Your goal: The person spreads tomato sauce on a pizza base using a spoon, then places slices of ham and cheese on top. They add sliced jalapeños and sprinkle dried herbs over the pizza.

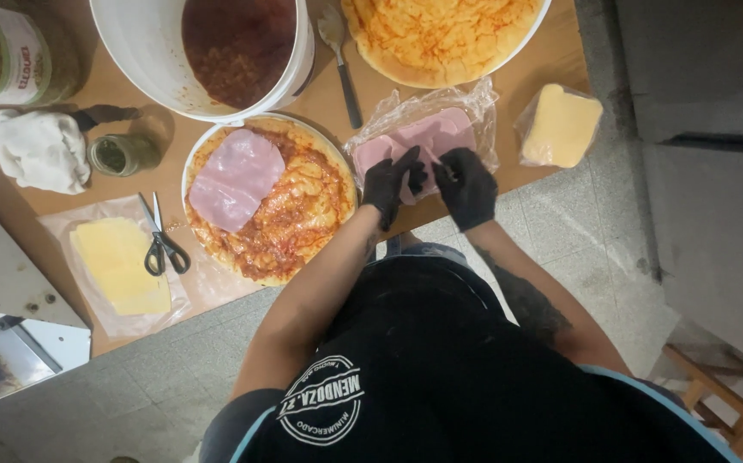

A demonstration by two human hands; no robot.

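A round pizza base [294, 223] spread with red sauce lies on the wooden table [551, 60], with one pink ham slice [236, 178] on its left half. To its right a stack of ham slices [440, 133] rests on a clear plastic wrapper. Both my hands wear black gloves. My left hand [393, 182] presses on the near left corner of the ham stack. My right hand [467, 186] touches the stack's near edge beside it, fingers pinched at the top slice. Whether a slice is lifted I cannot tell.
A white bucket of red sauce [238, 47] stands behind the pizza, a spoon [341, 64] to its right. A second sauced base [440, 34] lies at the back. Cheese slices lie at right [562, 126] and left [118, 264], scissors [161, 244] between. A small jar [123, 154], cloth [37, 147] sit left.
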